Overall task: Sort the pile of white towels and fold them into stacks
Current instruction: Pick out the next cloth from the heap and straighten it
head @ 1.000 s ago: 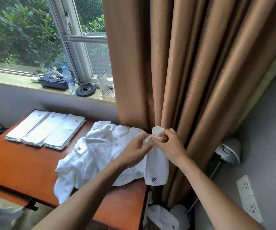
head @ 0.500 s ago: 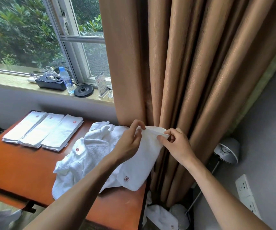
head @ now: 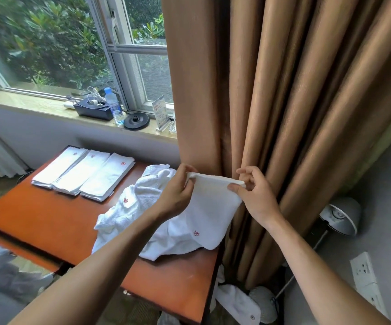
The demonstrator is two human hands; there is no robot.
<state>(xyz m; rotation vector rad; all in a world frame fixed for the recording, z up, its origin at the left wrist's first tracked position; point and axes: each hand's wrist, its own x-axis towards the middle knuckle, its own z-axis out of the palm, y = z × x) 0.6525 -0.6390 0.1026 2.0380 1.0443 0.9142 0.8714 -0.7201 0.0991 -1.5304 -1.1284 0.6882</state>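
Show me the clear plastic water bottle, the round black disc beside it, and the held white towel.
Clear plastic water bottle (head: pixel 114 108), head view, body.
Round black disc (head: pixel 136 120), head view, top face.
Held white towel (head: pixel 209 207), head view, middle.

3 folded towel stacks (head: pixel 81 174), 1 loose towel pile (head: pixel 142 200), 1 held towel (head: pixel 213 207), 1 floor towel (head: pixel 236 306). 2 hands: left hand (head: pixel 178 195), right hand (head: pixel 257 198). Also 1 water bottle (head: pixel 113 105), 1 black box (head: pixel 93 111), 1 black disc (head: pixel 136 120), 1 sign card (head: pixel 160 113), 1 lamp (head: pixel 341 215).
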